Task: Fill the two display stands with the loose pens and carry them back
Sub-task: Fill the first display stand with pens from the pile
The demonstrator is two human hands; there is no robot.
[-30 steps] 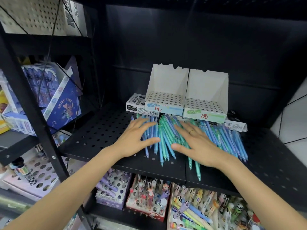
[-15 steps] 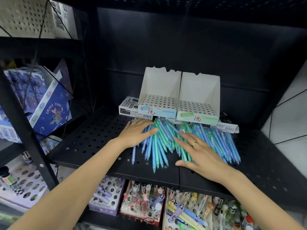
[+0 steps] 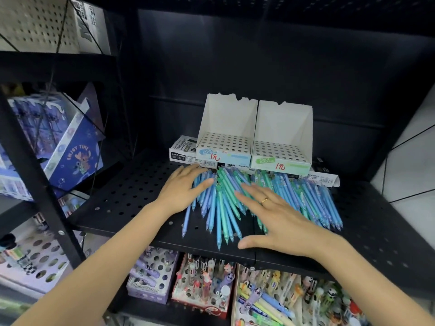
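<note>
Progress first: task barely begun, judging by the layout. Both display stands sit empty, every hole bare, at 12 o'clock on the black perforated shelf (image 3: 131,196). Left display stand (image 3: 224,147) and right display stand (image 3: 281,156) stand side by side, touching, propped on flat permanent marker boxes (image 3: 182,151). Pile of loose pens (image 3: 226,208), blue and teal, fans out across the shelf just in front of the stands, tips pointing toward the shelf's near edge at 6 o'clock. None slotted yet, so filling and the carry-back are all left.

Left hand (image 3: 181,194) lies flat on the pile's 9 o'clock side, fingers straight and spread, gripping nothing. Right hand (image 3: 275,222) is flat too, fingers extended over the middle of the pile, thumb out by the pen tips, gold ring (image 3: 265,200) on one finger; holds nothing. Looks like corralling the pens, my guess.

Room: dark shop shelving unit, black back panel. At 9 o'clock, neighbouring rack with blue cartoon gift boxes (image 3: 70,158). Below at 6 o'clock, lower-shelf displays of novelty character pens (image 3: 204,285). White tiled wall at 3 o'clock (image 3: 409,175).
</note>
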